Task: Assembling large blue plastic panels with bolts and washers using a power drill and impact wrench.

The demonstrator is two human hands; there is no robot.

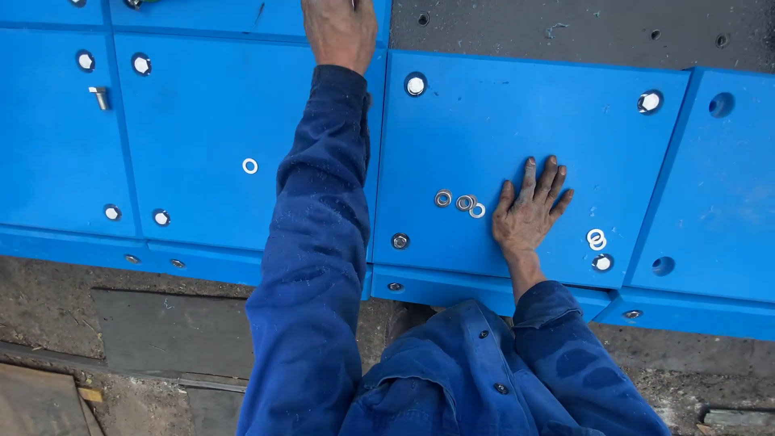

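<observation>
Blue panels (500, 137); left hand (339, 31) cropped, grip perhaps hidden.

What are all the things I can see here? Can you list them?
blue panels: several, bright blue, bolted side by side across the top and middle
bolt heads: many, silver, at the panel corners and along the lower edge
loose washers: three, silvery, in a row just left of the right hand
single washer: one, white-silver, alone on the panel to the left
washer pair: two, white, stacked above a corner bolt to the right
upright bolt: one, silver, sticking up on the far left panel
ground: grey-brown, gritty, below the panels
left hand: reaching to the top edge of a panel, blue sleeve
right hand: flat on a panel, fingers spread
</observation>
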